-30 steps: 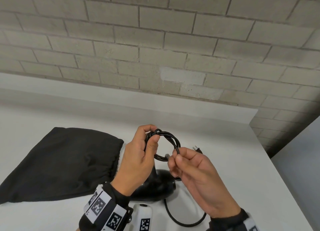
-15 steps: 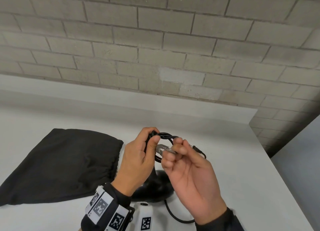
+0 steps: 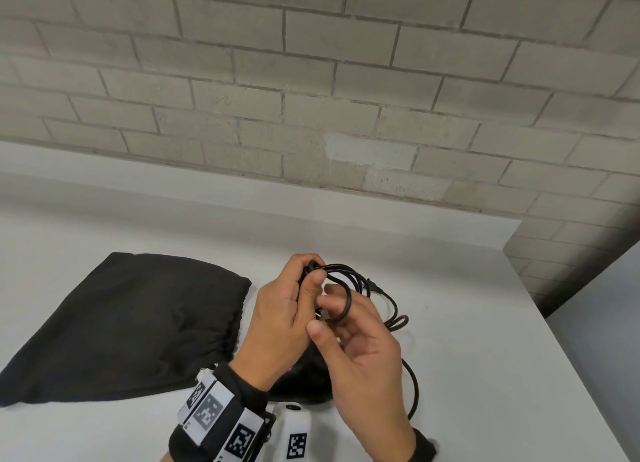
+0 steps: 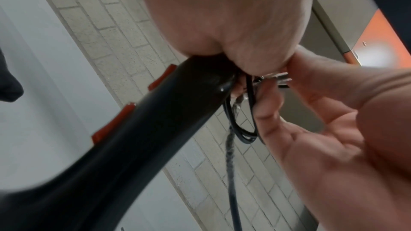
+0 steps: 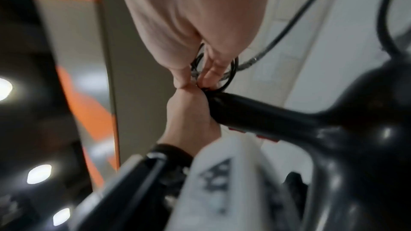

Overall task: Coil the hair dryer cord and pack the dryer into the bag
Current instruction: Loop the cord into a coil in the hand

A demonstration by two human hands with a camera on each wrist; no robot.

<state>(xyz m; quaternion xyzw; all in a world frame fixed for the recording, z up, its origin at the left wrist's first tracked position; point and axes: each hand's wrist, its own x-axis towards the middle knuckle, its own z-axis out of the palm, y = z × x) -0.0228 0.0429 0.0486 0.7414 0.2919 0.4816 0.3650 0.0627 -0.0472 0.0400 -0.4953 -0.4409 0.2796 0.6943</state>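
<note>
My left hand (image 3: 309, 278) grips the small black cord coil (image 3: 347, 278) together with the top of the hair dryer handle (image 4: 155, 129), which is black with red switches. My right hand (image 3: 328, 314) has fingers poked through the coil and pinches the plug end (image 4: 276, 77) against my left thumb. The dryer body (image 3: 306, 380) lies on the white table under both hands and is mostly hidden. A loose stretch of cord (image 3: 414, 385) arcs over the table to the right. The black drawstring bag (image 3: 121, 323) lies flat to the left.
The white table (image 3: 485, 340) ends against a brick wall (image 3: 311, 97) behind and drops off at its right edge (image 3: 571, 375). The bag's gathered mouth (image 3: 242, 309) faces my left hand.
My right hand has risen and moved left into the coil, carrying the plug end through the loop. The left hand has kept its hold. The slack cord now loops out to the right.
</note>
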